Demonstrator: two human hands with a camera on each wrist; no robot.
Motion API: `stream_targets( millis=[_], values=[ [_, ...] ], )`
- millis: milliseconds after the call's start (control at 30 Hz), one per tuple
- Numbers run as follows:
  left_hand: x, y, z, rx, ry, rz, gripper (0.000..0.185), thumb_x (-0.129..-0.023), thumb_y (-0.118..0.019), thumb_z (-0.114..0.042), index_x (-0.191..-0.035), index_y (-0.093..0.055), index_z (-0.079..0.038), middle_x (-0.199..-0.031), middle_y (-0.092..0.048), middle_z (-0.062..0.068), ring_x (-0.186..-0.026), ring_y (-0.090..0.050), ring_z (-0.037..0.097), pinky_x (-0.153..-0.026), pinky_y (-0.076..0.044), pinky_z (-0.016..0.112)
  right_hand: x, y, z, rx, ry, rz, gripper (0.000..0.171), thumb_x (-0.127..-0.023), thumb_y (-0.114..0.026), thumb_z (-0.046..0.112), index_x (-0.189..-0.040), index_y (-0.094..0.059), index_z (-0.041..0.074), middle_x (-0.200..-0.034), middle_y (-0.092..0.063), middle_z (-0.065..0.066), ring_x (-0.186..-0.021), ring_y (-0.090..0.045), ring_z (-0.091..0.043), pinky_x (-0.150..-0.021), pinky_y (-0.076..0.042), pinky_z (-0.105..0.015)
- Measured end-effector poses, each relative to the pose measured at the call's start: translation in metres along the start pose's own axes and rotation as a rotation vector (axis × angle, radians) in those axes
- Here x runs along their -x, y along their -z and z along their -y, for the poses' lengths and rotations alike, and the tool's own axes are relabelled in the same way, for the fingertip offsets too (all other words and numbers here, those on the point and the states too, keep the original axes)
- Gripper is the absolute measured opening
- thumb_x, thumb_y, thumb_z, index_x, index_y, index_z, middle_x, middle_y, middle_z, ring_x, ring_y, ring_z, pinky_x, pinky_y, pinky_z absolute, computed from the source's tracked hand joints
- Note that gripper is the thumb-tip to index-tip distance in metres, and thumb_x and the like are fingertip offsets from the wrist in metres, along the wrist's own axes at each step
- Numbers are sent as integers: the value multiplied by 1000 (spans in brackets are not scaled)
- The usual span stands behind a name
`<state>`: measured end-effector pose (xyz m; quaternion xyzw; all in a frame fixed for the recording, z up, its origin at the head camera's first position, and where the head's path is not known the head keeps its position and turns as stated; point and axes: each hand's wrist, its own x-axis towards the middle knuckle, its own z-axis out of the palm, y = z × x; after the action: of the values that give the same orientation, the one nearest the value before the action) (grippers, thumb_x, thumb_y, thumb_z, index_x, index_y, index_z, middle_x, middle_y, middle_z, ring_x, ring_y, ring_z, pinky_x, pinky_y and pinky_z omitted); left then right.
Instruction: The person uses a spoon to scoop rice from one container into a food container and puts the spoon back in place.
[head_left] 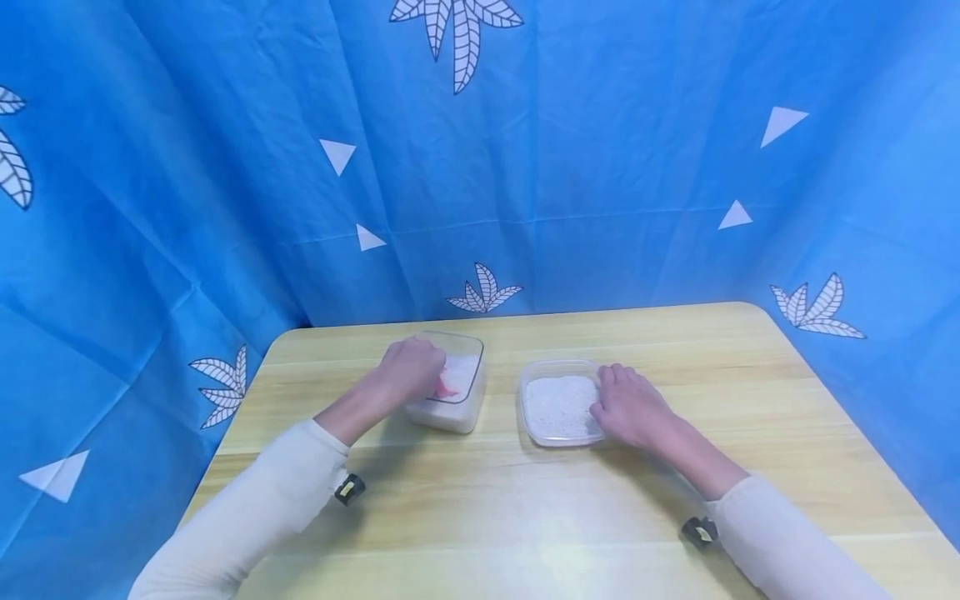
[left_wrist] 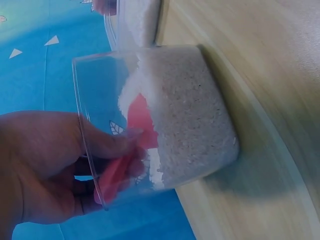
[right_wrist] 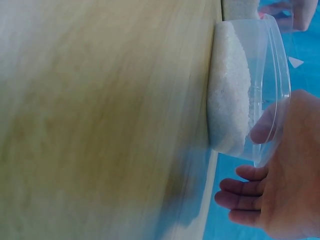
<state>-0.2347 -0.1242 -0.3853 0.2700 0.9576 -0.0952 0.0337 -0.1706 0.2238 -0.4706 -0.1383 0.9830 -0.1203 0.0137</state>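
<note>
My left hand [head_left: 414, 365] reaches into a tall clear container [head_left: 448, 418] of rice [left_wrist: 195, 110], its fingers and thumb gripping a pink scoop [left_wrist: 141, 119]. The scoop's blade lies against the rice surface, seen through the container wall in the left wrist view. To the right, a lower clear plastic container [head_left: 564, 441] holds white grains [right_wrist: 230, 95]. Over its right rim my right hand [head_left: 632, 405] has the thumb inside and the fingers outside, holding the wall. Part of the scoop is hidden behind the left hand in the head view.
Both containers stand side by side on a light wooden table [head_left: 480, 500], toward its far edge. A blue curtain [head_left: 600, 150] with leaf and triangle prints hangs behind and at both sides. Each wrist carries a small dark camera.
</note>
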Motion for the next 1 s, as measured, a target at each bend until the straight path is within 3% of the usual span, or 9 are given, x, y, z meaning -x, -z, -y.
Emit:
stream_targets(
  millis=[467,600,800,1000],
  values=[
    [12,-2,3,74,98,-106,15,-91,-79,-16,-98,-79,-3,-84,-70,11,-70,-55,21,-58,-48,29,-1,-2,-1,1,6,-12,61,-100,-50,26,-142,-42,-18,-135,-55,-35,-126,-54,-49,-110,-44,-62],
    [16,-5,4,101,99,-169,9,-89,-78,-11,-85,-76,-3,-80,-69,11,-66,-54,20,-55,-49,30,-2,-2,-1,7,6,-9,61,-100,-50,26,-141,-43,-18,-132,-56,-34,-123,-55,-47,-108,-45,-61],
    [23,-7,6,167,110,-220,19,-85,-75,-4,-67,-68,-8,-72,-65,7,-65,-53,20,-59,-49,33,-2,-1,-1,3,0,-13,59,-99,-51,25,-138,-45,-18,-126,-57,-32,-117,-57,-45,-104,-48,-59],
    [29,-11,6,207,124,-262,8,-84,-76,-1,-76,-75,-4,-71,-65,8,-67,-54,21,-63,-50,34,0,0,0,-1,1,-13,57,-99,-51,25,-137,-46,-17,-125,-58,-32,-116,-57,-45,-104,-47,-60]
  ],
)
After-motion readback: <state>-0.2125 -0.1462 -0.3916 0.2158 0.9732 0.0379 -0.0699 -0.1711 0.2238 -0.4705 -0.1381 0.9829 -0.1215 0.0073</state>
